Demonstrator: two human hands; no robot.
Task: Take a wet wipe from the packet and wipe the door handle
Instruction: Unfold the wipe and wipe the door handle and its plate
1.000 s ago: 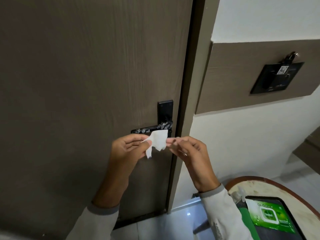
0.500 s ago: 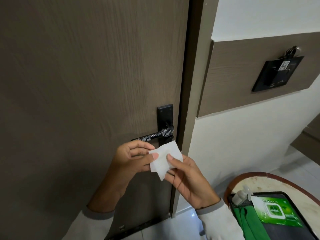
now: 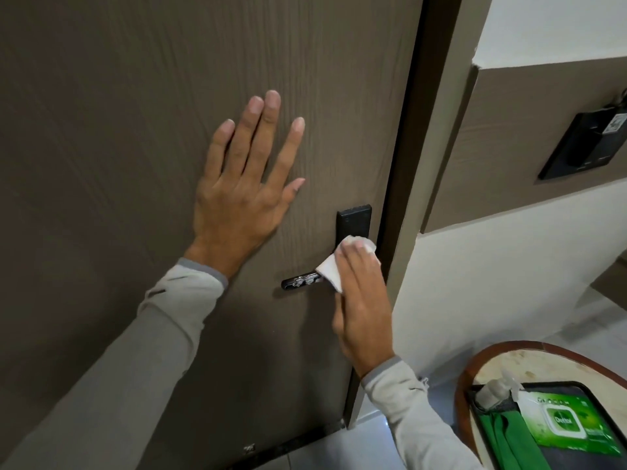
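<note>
A black lever door handle (image 3: 300,281) with smears on it sticks out from a black backplate (image 3: 353,220) on the brown door (image 3: 135,96). My right hand (image 3: 363,300) presses a folded white wet wipe (image 3: 330,273) against the inner end of the handle, at the base of the backplate. The wipe covers that end; the lever's free tip shows to the left. My left hand (image 3: 244,184) lies flat on the door above and left of the handle, fingers spread, holding nothing. The green wet wipe packet (image 3: 570,424) lies at the lower right.
The packet rests on a black tray (image 3: 583,390) on a round table with a brown rim (image 3: 475,368), beside a green cloth (image 3: 509,435) and a small clear bottle (image 3: 492,393). A black card switch (image 3: 583,144) hangs on the wall panel at right. The door frame (image 3: 424,198) runs just right of the handle.
Both hands were holding and folding the wipe below the handle. Now the left hand has let go and moved up flat onto the door, and the right hand presses the wipe on the handle.
</note>
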